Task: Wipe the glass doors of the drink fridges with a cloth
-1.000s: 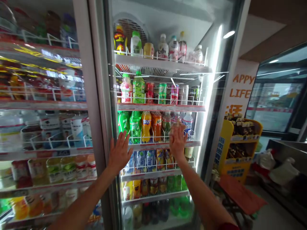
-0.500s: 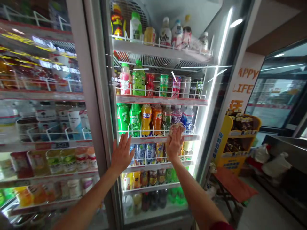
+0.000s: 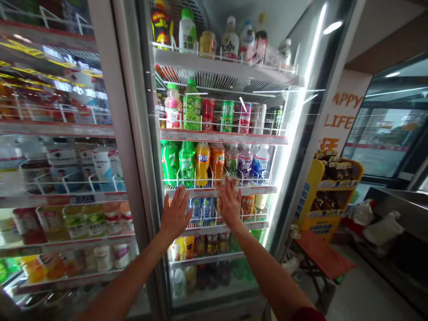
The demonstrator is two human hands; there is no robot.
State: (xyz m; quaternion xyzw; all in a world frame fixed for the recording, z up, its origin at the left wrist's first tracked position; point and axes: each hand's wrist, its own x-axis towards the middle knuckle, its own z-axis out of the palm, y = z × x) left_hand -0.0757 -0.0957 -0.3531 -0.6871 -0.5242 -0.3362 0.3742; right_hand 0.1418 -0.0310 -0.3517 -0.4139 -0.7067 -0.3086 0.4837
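Observation:
A glass door (image 3: 214,278) covers a lit drinks fridge in front of me. My left hand (image 3: 176,213) lies flat against its left part, fingers spread, with nothing in it. My right hand (image 3: 230,206) presses a crumpled pale cloth (image 3: 230,180) to the glass; only the cloth's upper edge shows above the fingertips. Behind the glass, near my hands, stand an orange soda bottle (image 3: 202,162), a green bottle (image 3: 187,162) and a blue-labelled bottle (image 3: 261,164) on a wire-fronted shelf.
A second fridge section (image 3: 56,196) full of drinks is on the left, past a grey metal frame (image 3: 123,133). To the right stand a yellow snack rack (image 3: 307,191) and a low reddish folding table (image 3: 324,254). White plastic bags (image 3: 381,227) lie farther right.
My right hand and the cloth have moved left across the glass, closer to my left hand. My left hand appears slightly farther right in view.

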